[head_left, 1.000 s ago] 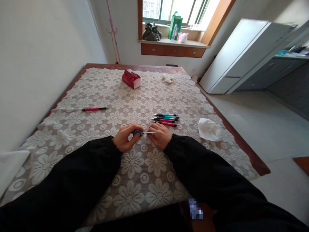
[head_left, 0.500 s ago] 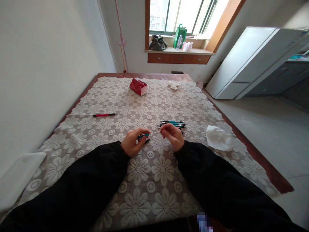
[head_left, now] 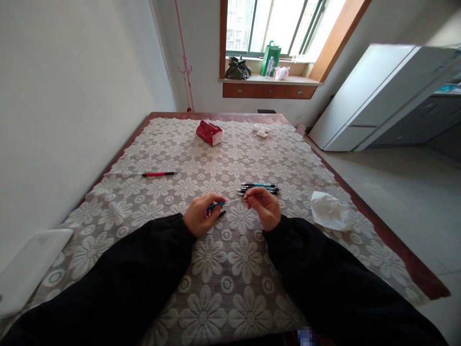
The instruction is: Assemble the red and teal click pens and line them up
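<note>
My left hand (head_left: pixel 202 214) is closed around a blue pen barrel (head_left: pixel 217 205) with its open end pointing right. Between the fingertips of my right hand (head_left: pixel 264 205) is pinched one end of a thin pale pen refill (head_left: pixel 235 200), whose other end reaches the barrel. Whether its tip sits inside the barrel I cannot tell. A small black pen part (head_left: pixel 222 214) lies on the cloth just beneath my left fingers. Behind my right fingers lies a group of several blue and black pens (head_left: pixel 260 185), partly hidden by that hand.
A red and black pen (head_left: pixel 158 174) lies at the left. Farther back are a red tissue pack (head_left: pixel 209 133) and crumpled tissue (head_left: pixel 261 130). White tissue (head_left: pixel 330 210) lies by my right sleeve, a white flat object (head_left: pixel 34 269) at the left edge. A flowered tablecloth (head_left: pixel 226 259) covers the table.
My right hand has moved slightly right, away from the left, and more of the refill shows between them. The left hand keeps its hold on the barrel. The whole view has shifted a little.
</note>
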{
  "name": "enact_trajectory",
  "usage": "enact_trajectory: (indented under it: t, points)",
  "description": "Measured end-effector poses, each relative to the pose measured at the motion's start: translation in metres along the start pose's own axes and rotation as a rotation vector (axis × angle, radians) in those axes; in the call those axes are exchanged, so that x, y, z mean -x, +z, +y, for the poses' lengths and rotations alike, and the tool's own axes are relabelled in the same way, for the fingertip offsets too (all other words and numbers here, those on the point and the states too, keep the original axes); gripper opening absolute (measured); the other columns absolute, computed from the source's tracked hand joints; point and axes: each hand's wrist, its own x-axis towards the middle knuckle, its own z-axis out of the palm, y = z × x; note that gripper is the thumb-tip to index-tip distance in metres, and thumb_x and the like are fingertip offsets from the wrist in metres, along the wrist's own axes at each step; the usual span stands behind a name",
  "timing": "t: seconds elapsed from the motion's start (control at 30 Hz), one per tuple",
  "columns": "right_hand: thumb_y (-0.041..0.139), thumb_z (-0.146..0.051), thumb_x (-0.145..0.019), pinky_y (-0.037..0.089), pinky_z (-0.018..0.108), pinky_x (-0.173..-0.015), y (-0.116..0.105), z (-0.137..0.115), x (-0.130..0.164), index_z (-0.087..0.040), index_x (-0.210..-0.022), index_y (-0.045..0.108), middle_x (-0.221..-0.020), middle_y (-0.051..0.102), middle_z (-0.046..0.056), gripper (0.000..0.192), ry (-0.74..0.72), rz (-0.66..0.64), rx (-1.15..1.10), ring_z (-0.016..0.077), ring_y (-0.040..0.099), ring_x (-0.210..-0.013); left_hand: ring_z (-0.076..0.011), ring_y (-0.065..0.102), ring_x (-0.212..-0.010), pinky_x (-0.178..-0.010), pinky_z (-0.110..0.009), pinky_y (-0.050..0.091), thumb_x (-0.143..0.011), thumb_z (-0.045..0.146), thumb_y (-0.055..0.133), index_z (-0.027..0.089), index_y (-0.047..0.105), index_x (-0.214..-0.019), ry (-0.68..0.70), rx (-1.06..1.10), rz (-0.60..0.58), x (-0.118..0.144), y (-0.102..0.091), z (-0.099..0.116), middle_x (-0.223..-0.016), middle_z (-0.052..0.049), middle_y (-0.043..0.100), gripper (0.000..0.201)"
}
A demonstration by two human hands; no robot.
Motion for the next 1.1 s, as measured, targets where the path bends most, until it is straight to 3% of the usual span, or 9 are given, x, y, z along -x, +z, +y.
enact_trajectory:
  t: [0.67, 1.1]
  points:
    - [0.077, -0.040, -0.083, 0.046, 0.025, -0.055, -0.0005, -0.0021, -0.0007, -0.022, -0.091, 0.070, -0.082, 0.066, 0.003, 0.021, 0.070, 0.000, 0.014, 0.0142, 0.057, -0.068, -0.0130, 0.063, -0.070, -0.064, -0.024, 0.051, -0.091, 0.018, 0.056, 0.019, 0.065, -0.107, -0.023, 0.003, -0.006, 0.0006, 0.0001, 0.0001, -0.090, -0.004, 0.071, 0.019]
    - [0.076, -0.038, -0.084, 0.046, 0.026, -0.055, -0.0004, -0.0019, -0.0002, -0.022, -0.091, 0.070, -0.081, 0.067, 0.003, 0.018, 0.038, 0.025, -0.005, 0.0147, 0.058, -0.068, -0.0123, 0.062, -0.068, -0.061, -0.023, 0.049, -0.091, 0.019, 0.056, 0.018, 0.065, -0.107, -0.014, 0.003, 0.001, 0.0005, 0.0001, 0.0003, -0.089, -0.004, 0.071, 0.018]
